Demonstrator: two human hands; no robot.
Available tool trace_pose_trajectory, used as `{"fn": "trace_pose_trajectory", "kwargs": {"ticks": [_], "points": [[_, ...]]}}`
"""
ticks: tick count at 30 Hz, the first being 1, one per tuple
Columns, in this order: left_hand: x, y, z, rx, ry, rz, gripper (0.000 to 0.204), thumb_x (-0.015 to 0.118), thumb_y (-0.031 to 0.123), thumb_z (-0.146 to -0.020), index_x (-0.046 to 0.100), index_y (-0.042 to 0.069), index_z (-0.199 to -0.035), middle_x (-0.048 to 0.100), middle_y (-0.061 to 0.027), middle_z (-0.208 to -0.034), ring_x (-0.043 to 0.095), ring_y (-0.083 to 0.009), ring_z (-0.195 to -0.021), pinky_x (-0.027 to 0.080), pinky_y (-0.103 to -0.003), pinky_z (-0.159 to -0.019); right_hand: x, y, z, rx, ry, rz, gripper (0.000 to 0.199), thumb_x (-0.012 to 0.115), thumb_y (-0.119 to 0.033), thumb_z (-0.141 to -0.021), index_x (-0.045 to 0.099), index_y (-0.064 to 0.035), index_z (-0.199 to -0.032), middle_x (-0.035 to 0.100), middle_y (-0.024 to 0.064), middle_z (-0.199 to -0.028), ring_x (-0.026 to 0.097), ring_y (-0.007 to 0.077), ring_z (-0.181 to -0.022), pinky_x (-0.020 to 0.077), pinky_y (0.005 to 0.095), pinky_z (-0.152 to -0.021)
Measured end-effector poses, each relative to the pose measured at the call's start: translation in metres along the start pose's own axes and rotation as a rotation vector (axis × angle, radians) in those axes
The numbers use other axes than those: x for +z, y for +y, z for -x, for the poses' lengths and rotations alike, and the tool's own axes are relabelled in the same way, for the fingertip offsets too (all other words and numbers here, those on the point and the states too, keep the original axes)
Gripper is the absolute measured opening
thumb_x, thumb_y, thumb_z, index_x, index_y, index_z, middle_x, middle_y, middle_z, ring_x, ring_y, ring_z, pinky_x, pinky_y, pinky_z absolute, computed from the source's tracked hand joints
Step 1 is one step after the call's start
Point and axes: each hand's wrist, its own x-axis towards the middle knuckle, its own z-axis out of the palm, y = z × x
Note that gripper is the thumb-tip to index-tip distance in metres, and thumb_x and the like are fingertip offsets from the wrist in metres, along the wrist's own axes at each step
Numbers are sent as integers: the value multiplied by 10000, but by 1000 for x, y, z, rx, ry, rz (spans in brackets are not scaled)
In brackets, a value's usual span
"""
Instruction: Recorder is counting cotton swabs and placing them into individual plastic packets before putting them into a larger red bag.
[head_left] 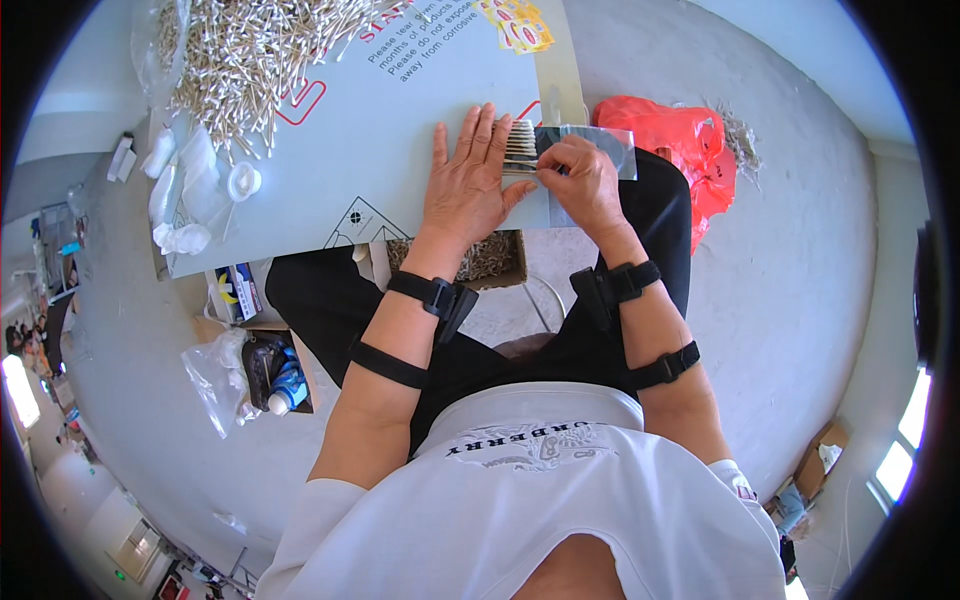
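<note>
A short row of cotton swabs (520,142) lies side by side on the light grey board (370,150) across my lap. My left hand (463,185) rests flat against the row's left side, fingers stretched and thumb spread toward the right hand. At the row's near right end my right hand (586,190) is closed in a pinch on the tip of a swab; the fingers partly hide it. Just beyond those fingers a clear plastic sleeve (615,148) lies over the board's right edge. A large heap of loose cotton swabs (250,65) covers the far left.
Small yellow-and-red packets (522,25) lie at the board's far edge. White wrapped bundles (195,180) and a small round white container (244,181) sit at left. A red plastic bag (675,150) stands right of my knee. Below are a swab-filled box (515,262) and a carton with bottles (306,350).
</note>
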Motion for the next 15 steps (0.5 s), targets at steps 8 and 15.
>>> {"fn": "trace_pose_trajectory", "kwargs": {"ticks": [8,15], "points": [[1,0,-1,-1,1,5,869,631,547,-848,307,94,-1515,269,-133,-1588,215,-261,-1485,90,-557,-1190,3,-2,0,0,60,22,84,711,-81,-736,671,-48,-803,622,71,-769,631,244,-752,494,353,-667],[1,0,0,-3,1,-3,872,627,552,-849,302,96,-1518,272,-132,-1586,219,-262,-1483,98,-559,-1188,2,-3,-3,11,28,5,84,701,-88,-747,660,-71,-819,617,69,-780,630,260,-796,496,382,-713]]}}
